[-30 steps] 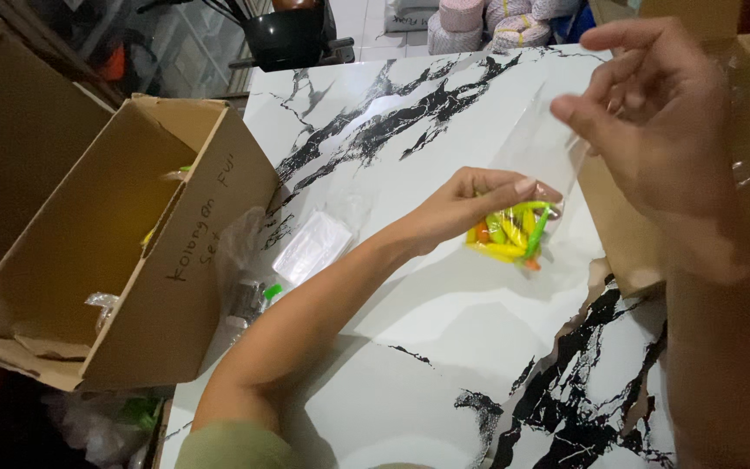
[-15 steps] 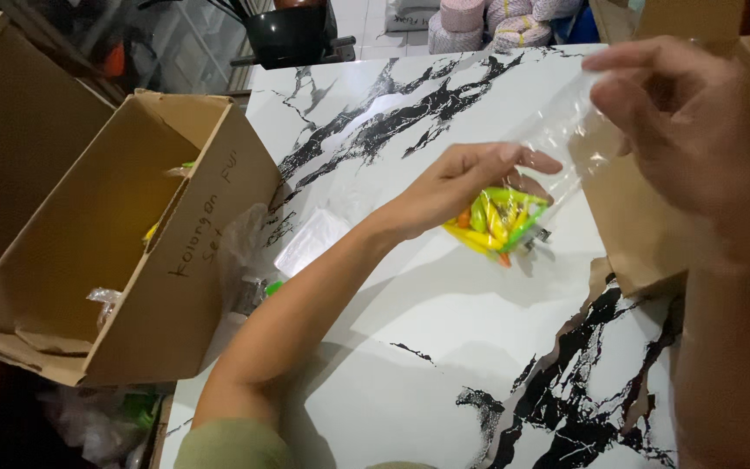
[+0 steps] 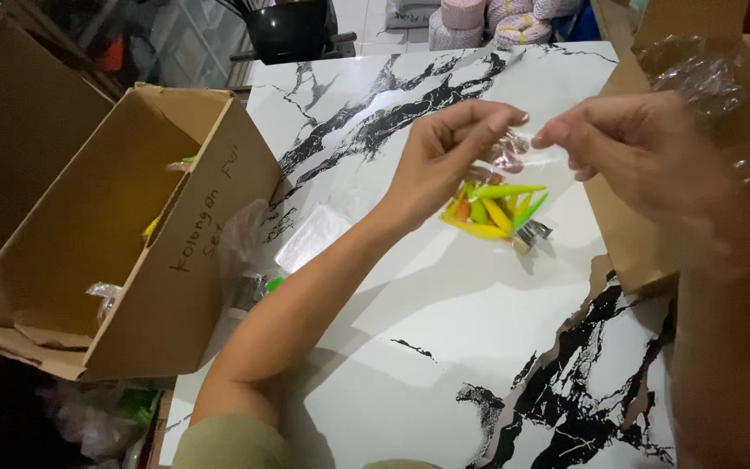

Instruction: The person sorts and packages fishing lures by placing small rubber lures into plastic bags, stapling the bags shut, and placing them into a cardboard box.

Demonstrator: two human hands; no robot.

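Table: white marble-patterned tabletop with black veins (image 3: 444, 347)
Left hand (image 3: 444, 165): fingers pinched on the top edge of a small clear plastic bag of yellow, green and orange pieces (image 3: 496, 208)
Right hand (image 3: 644, 156): thumb and forefinger pinching the same top edge, close beside the left
Bag position: hanging between both hands, just above the tabletop
Left side: open brown cardboard box tipped on its side (image 3: 115, 243); flat clear packets (image 3: 310, 239) beside it
Far edge: black pot (image 3: 288, 30)

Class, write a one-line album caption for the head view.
Two hands pinch a clear bag of colourful pieces over a marble table.
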